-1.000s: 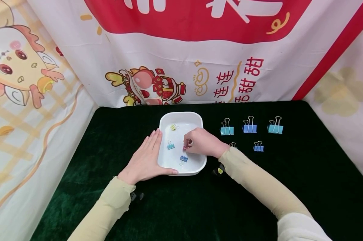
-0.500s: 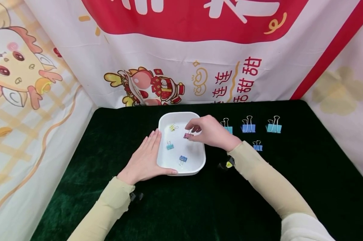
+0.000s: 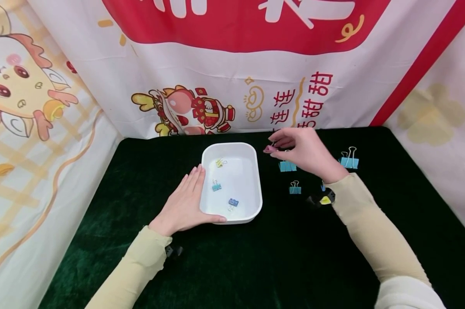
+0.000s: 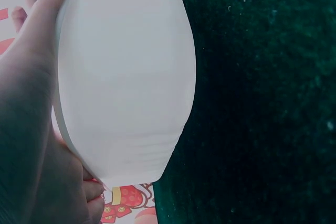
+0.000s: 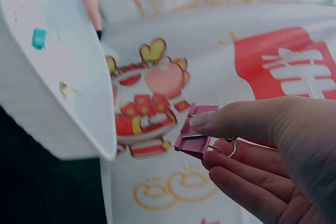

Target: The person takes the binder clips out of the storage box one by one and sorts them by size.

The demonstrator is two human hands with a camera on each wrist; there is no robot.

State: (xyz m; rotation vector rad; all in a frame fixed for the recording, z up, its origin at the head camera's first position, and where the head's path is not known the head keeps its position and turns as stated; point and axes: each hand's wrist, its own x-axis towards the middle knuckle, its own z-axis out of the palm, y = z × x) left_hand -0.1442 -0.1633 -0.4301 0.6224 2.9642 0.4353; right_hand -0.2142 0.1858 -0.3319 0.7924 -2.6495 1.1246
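A pink binder clip [image 3: 270,149] is pinched between the thumb and fingers of my right hand [image 3: 305,150], beyond the tray's far right corner. The right wrist view shows this pink clip [image 5: 195,141] up close, with its wire handles toward the fingers. My left hand [image 3: 183,207] lies along the left side of the white tray [image 3: 258,182], fingers straight, thumb over the near rim. Inside the tray lie a small yellow clip [image 3: 219,163], a teal one [image 3: 216,187] and a blue one [image 3: 233,202], apart from each other.
Right of the tray on the dark green cloth [image 3: 232,266] stand a larger teal clip [image 3: 288,166], another large teal clip [image 3: 350,162] and a small teal clip [image 3: 295,190]. The right hand and wrist hide other clips there. A printed curtain [image 3: 201,64] hangs behind the table.
My right hand has lifted the pink binder clip out of the tray and carried it right and toward the back. The left hand stays against the tray.
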